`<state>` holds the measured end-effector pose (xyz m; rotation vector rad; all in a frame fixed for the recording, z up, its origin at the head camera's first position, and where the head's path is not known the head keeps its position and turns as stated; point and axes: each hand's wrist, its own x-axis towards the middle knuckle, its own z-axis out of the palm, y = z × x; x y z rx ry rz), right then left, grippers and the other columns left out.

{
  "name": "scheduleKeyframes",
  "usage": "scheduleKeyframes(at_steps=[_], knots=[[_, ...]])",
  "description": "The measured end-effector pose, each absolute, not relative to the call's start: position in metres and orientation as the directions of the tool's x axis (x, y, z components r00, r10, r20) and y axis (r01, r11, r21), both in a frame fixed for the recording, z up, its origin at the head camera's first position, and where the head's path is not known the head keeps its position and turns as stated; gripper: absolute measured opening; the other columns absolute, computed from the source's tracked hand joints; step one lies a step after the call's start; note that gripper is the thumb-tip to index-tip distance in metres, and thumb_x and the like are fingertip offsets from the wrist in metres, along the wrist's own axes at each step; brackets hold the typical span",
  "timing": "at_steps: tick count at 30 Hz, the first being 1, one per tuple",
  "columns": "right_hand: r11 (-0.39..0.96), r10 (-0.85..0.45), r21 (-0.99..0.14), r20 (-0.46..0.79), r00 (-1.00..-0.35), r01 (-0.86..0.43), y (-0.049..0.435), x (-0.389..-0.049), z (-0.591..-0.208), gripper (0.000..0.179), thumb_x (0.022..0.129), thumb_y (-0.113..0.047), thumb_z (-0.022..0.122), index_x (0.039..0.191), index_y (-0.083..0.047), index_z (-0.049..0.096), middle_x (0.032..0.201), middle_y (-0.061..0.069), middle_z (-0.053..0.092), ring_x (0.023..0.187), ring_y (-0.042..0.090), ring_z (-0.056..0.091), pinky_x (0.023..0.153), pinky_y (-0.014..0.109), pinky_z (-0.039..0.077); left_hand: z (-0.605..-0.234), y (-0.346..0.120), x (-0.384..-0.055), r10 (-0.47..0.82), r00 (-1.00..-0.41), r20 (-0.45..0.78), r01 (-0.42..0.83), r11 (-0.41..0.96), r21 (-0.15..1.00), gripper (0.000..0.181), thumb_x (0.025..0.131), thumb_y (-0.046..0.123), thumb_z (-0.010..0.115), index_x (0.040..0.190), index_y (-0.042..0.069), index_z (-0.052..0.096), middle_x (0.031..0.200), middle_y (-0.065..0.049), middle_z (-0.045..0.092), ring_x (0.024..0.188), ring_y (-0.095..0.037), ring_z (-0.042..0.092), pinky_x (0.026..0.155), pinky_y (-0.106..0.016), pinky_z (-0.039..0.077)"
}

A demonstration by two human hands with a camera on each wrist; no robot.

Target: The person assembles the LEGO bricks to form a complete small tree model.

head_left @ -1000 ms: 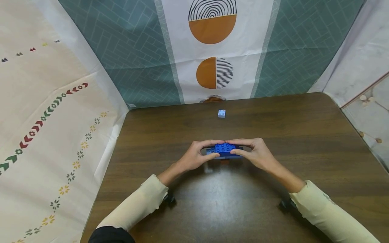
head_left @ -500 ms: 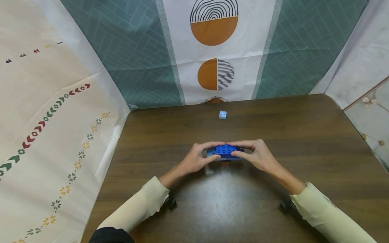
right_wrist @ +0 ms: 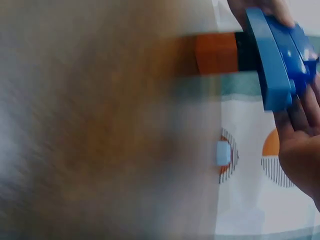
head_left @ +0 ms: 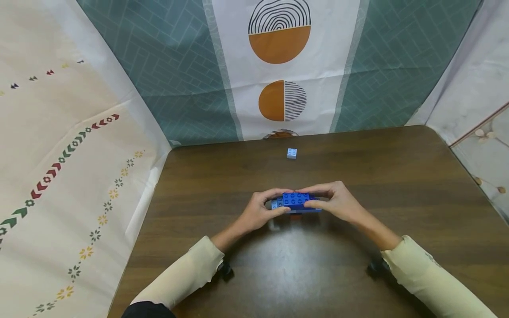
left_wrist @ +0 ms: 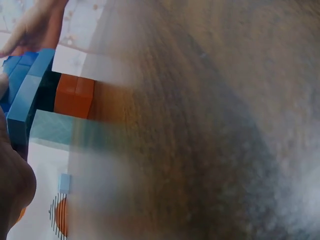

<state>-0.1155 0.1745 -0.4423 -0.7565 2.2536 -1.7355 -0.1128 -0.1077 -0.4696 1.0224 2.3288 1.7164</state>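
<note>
A blue toy building brick (head_left: 293, 198) with studs tops a small stack in the middle of the table. Below it a long lighter blue piece (right_wrist: 270, 65) juts out to both sides. Under that come a dark block (right_wrist: 246, 51) and an orange block (left_wrist: 75, 95) at the bottom, standing at the tabletop. My left hand (head_left: 257, 213) grips the stack's upper bricks from the left, thumb on the near side and fingers along the far side. From the right, my right hand (head_left: 339, 202) pinches the blue brick the same way. Fingers hide parts of its sides.
A small light blue brick (head_left: 292, 153) lies by itself near the far edge of the brown wooden table (head_left: 222, 172). Patterned cloths hang behind the table, a teal and white one (head_left: 183, 88) at the back, and paler ones at the sides.
The head view has tilted up slightly, so everything sits a little lower in it. Both hands keep their grip on the stack, which stays in place on the table.
</note>
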Motion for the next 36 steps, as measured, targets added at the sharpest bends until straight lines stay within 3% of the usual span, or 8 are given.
scheduleKeyframes(at_steps=[6,13,17,28,36], knots=[[0.19,-0.536,-0.933,0.162,-0.829,-0.305,0.177,-0.148,-0.438,0.031,0.106,-0.017,0.069,0.136,-0.008,0.073,0.134,0.009,0.073,0.125,0.031,0.068,0.098,0.027,0.056,-0.469,-0.109,-0.112,0.551,-0.767,0.328,0.486,0.166,0.858,0.041,0.098,0.012,0.079,0.138,0.011,0.07,0.132,-0.006,0.073,0.107,-0.015,0.073,0.091,-0.034,0.061],[0.381,-0.428,-0.858,0.167,-0.888,-0.345,0.174,-0.202,-0.448,0.058,0.103,-0.022,0.074,0.155,-0.007,0.054,0.155,0.015,0.056,0.14,0.041,0.055,0.112,0.057,0.045,-0.466,-0.108,-0.112,0.564,-0.763,0.316,0.482,0.171,0.859,0.04,0.1,0.013,0.078,0.139,0.012,0.07,0.134,-0.004,0.072,0.104,-0.015,0.072,0.092,-0.034,0.06],[0.504,-0.403,-0.796,0.127,-0.906,-0.336,0.168,-0.229,-0.456,0.072,0.1,-0.02,0.077,0.162,-0.005,0.043,0.164,0.018,0.044,0.148,0.044,0.045,0.117,0.065,0.036,-0.465,-0.11,-0.113,0.562,-0.772,0.297,0.465,0.181,0.867,0.04,0.1,0.015,0.078,0.139,0.015,0.07,0.135,-0.002,0.071,0.104,-0.015,0.072,0.093,-0.034,0.06],[0.47,-0.421,-0.852,0.01,-0.907,-0.228,0.146,-0.278,-0.474,0.073,0.102,-0.011,0.074,0.162,0.004,0.036,0.167,0.023,0.037,0.153,0.041,0.036,0.123,0.054,0.031,-0.463,-0.111,-0.116,0.565,-0.769,0.299,0.481,0.204,0.853,0.042,0.1,0.016,0.077,0.141,0.016,0.069,0.139,-0.001,0.069,0.114,-0.015,0.07,0.099,-0.034,0.057],[0.499,-0.334,-0.851,-0.015,-0.942,-0.163,0.134,-0.28,-0.479,0.061,0.102,-0.011,0.074,0.156,0.003,0.049,0.159,0.022,0.049,0.148,0.04,0.045,0.12,0.053,0.037,-0.465,-0.112,-0.11,0.571,-0.767,0.291,0.481,0.212,0.851,0.042,0.1,0.019,0.078,0.141,0.016,0.069,0.138,0.0,0.07,0.11,-0.013,0.07,0.098,-0.033,0.058]])
